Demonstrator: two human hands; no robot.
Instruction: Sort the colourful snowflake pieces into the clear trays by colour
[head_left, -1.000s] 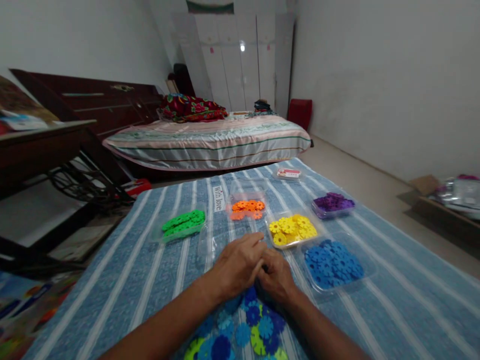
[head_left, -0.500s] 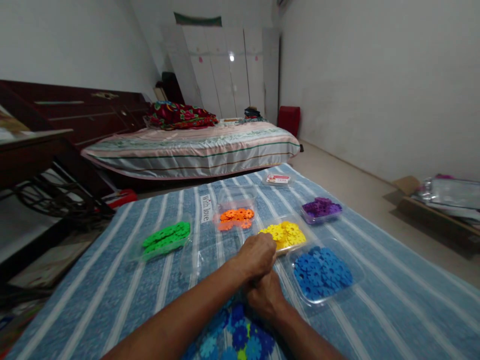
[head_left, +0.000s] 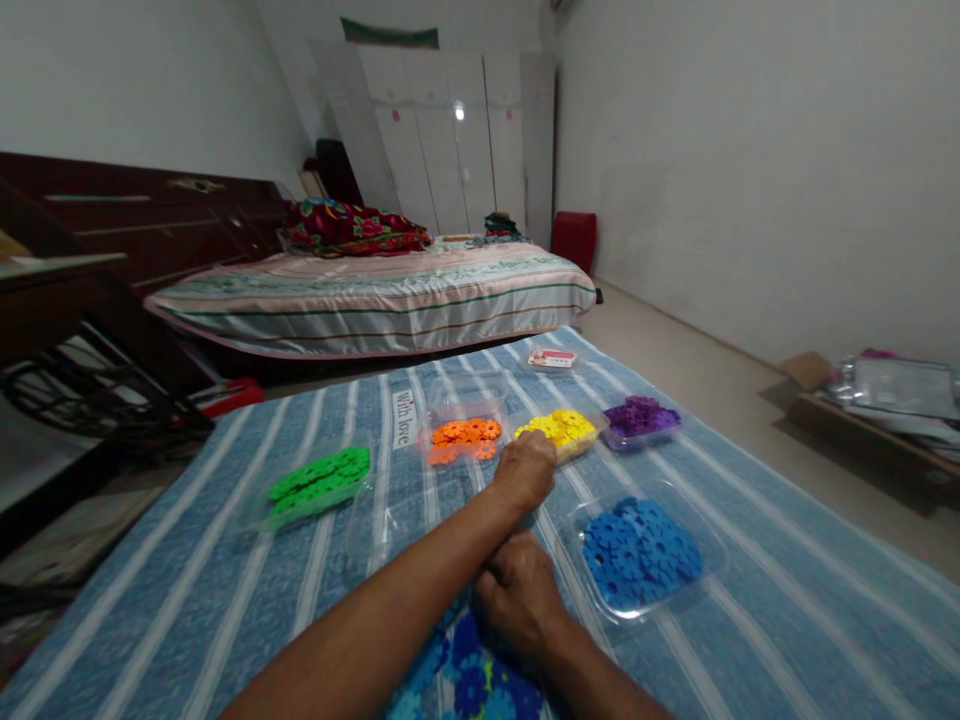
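My left hand (head_left: 527, 468) reaches across to the near left edge of a clear plastic box (head_left: 583, 447) of yellow flower-shaped pieces (head_left: 564, 428). It is closed at that edge; its fingertips are hidden. Below the left wrist, my right hand (head_left: 521, 588) is curled shut, and what it holds, if anything, is hidden. A loose heap of mixed blue and yellow-green flower pieces (head_left: 469, 675) lies partly covered under my forearms. To the right stands an open clear box (head_left: 709, 575) with blue flower pieces (head_left: 641, 550).
Boxes of orange pieces (head_left: 466, 438), green pieces (head_left: 321, 483) and purple pieces (head_left: 641, 416) stand around. A clear lid or box (head_left: 390, 520) lies left of my arm. A labelled clear box (head_left: 551, 358) sits at the far end of the striped cloth (head_left: 795, 590).
The box of yellow pieces has moved away from me, closer to the purple one, with my left hand at its edge. The right hand stays low, over the heap.
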